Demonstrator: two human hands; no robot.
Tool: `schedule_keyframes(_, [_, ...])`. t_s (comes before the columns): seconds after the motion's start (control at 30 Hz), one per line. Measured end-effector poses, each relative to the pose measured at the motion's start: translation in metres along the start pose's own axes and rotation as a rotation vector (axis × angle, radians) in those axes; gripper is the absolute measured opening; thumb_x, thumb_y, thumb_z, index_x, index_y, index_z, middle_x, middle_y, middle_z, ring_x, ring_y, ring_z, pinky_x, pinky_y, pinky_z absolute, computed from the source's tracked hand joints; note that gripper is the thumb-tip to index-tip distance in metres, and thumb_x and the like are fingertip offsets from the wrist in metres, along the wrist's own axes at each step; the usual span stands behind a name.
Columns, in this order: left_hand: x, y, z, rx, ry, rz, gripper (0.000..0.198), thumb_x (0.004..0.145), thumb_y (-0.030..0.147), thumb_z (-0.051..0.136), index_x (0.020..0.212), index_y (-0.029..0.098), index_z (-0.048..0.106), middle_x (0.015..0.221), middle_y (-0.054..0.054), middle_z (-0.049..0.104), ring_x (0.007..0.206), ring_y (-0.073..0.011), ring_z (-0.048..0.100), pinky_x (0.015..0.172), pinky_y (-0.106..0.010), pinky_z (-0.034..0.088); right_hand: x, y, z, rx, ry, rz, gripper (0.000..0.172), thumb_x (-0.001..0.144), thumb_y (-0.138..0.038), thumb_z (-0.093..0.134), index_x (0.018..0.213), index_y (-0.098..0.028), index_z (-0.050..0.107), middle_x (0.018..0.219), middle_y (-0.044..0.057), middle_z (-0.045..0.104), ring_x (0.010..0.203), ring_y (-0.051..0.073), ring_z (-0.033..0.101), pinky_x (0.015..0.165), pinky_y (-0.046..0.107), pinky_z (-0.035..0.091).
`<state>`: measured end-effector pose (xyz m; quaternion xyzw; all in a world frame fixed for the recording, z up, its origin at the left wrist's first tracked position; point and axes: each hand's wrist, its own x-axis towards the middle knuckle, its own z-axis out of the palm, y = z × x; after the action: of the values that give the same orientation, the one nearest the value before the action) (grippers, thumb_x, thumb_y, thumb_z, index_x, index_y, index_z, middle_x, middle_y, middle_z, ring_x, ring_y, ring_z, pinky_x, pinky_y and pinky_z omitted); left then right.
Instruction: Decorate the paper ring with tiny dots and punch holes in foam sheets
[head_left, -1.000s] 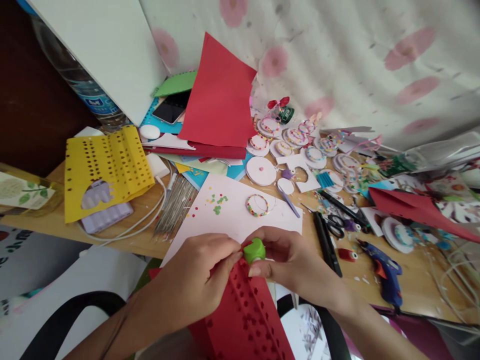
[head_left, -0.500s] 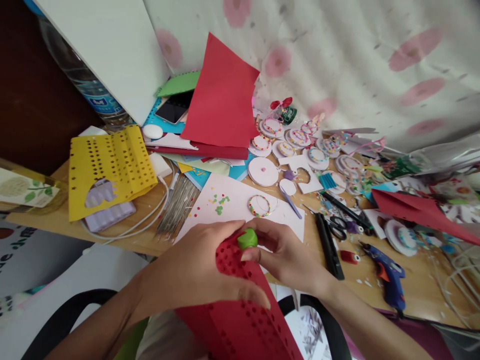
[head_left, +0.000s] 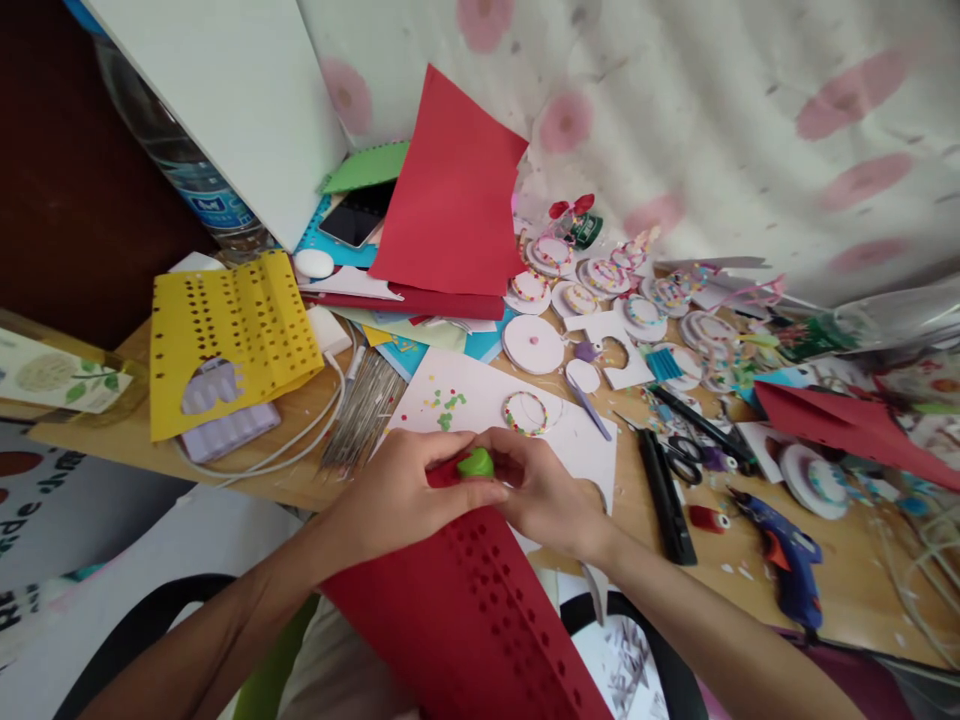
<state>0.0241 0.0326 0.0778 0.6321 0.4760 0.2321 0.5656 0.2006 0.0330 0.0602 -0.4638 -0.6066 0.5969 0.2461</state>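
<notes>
A sheet of red paper (head_left: pixel 450 640) with rows of small punched holes slopes down toward my lap from between my hands. My left hand (head_left: pixel 405 490) is closed on its upper end, the thumb lying across the front. Between both hands sits a small green craft punch (head_left: pixel 477 463) at the paper's top edge. My right hand (head_left: pixel 536 487) has its fingers closed around the punch, which is mostly hidden, and its thumb meets my left thumb. Just beyond my hands, a white sheet (head_left: pixel 480 395) carries tiny green, yellow and red paper bits and a beaded ring (head_left: pixel 525 413).
Left on the desk are a punched yellow sheet (head_left: pixel 232 330), a white cable (head_left: pixel 300 445) and a bundle of thin wires (head_left: pixel 364 410). To the right lie a black stapler-like tool (head_left: pixel 664 500), scissors (head_left: pixel 684 460) and a blue glue gun (head_left: pixel 784 560). Small white discs (head_left: pixel 533 343) crowd the back.
My hands have drawn together and slightly left around the green punch. My left thumb has moved up to the punch, uncovering more of the red paper. The view has shifted a little.
</notes>
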Motion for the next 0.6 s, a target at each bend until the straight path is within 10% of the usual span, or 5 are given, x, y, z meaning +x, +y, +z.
schedule_keyframes(0.3, [0.001,0.002,-0.019,0.209,-0.186,-0.090,0.035,0.084,0.047,0.058,0.064,0.018,0.055,0.063,0.005,0.054,0.063,-0.0137,0.052,0.056,-0.022,0.035,-0.007,-0.007,-0.032,0.227,-0.073,0.042,0.023,0.080,-0.038,0.071,0.090,-0.018,0.066,0.087,0.002,0.066,0.082,0.014,0.061,0.076,0.027,0.048])
schedule_keyframes(0.6, [-0.002,0.012,-0.010,0.066,-0.194,-0.194,0.042,0.087,0.048,0.050,0.057,0.019,0.040,0.057,0.005,0.036,0.056,-0.0117,0.040,0.049,-0.021,0.027,-0.059,0.006,-0.114,0.100,0.434,0.054,0.037,0.080,-0.048,0.069,0.109,-0.025,0.066,0.106,0.006,0.068,0.093,0.019,0.065,0.085,0.035,0.055])
